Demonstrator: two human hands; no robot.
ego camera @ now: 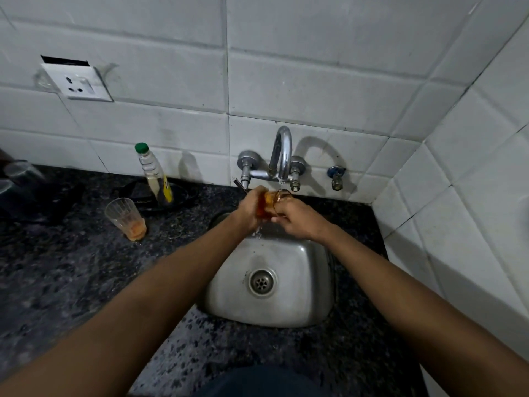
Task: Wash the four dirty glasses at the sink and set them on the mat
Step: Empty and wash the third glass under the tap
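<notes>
Both of my hands hold one glass (pixel 267 202) with orange liquid in it under the running tap (pixel 282 156), above the steel sink (pixel 300 282). My left hand (pixel 250 209) grips the glass from the left. My right hand (pixel 294 216) grips its rim side from the right. Water runs off below the glass into the sink. A second dirty glass (pixel 126 219) with orange dregs stands upright on the dark counter to the left. At the far left edge, two more glasses (pixel 20 173) sit on a dark mat (pixel 48 204), blurred.
A bottle with a green cap (pixel 153 173) stands on a black dish (pixel 177 196) left of the tap. A wall socket (pixel 78 83) is on the tiles. A white tiled wall closes the right side. A small valve (pixel 336 177) sits right of the tap.
</notes>
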